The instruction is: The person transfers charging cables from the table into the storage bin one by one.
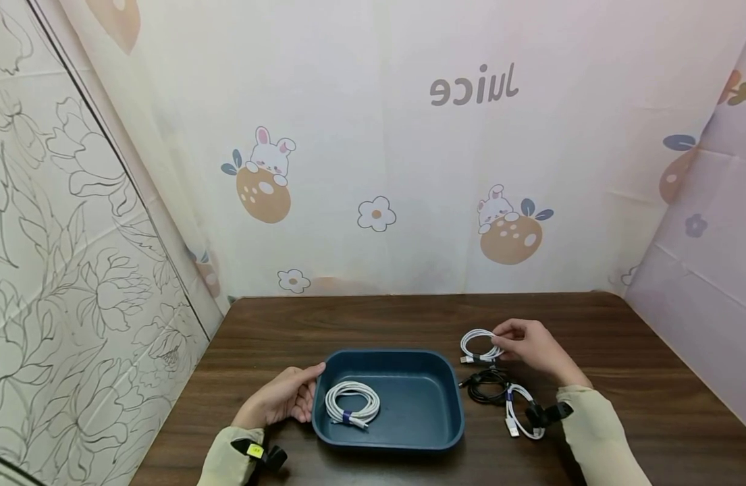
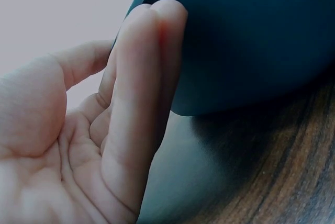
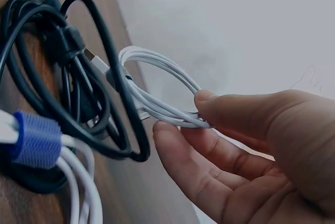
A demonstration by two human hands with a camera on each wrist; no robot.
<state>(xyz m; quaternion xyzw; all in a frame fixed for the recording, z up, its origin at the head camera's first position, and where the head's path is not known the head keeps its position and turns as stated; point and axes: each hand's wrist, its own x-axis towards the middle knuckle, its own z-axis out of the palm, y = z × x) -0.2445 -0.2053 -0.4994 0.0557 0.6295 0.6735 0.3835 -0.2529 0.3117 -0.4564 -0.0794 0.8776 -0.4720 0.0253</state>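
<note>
My right hand [image 1: 533, 347] pinches a coiled white charging cable [image 1: 477, 332] between thumb and fingertips. In the right wrist view this cable [image 3: 162, 63] shows a dark tie and a USB plug [image 3: 98, 63]. My left hand [image 1: 287, 398] holds the left wall of a dark blue plastic bin [image 1: 418, 412], thumb at the rim and fingers against the outside. Inside the bin, at its left, lies a thicker white cable coil [image 1: 373, 403] bound with a purple-blue tie. The left wrist view shows the fingers [image 2: 136, 88] against the bin's outer wall [image 2: 251, 41].
Right of the bin lie a coiled black cable [image 1: 485, 391] and another white cable [image 1: 511, 422] with a blue tie, close together beneath my right wrist. All stand on a dark wooden table [image 1: 373, 307]. A printed curtain [image 1: 379, 148] hangs behind its far edge.
</note>
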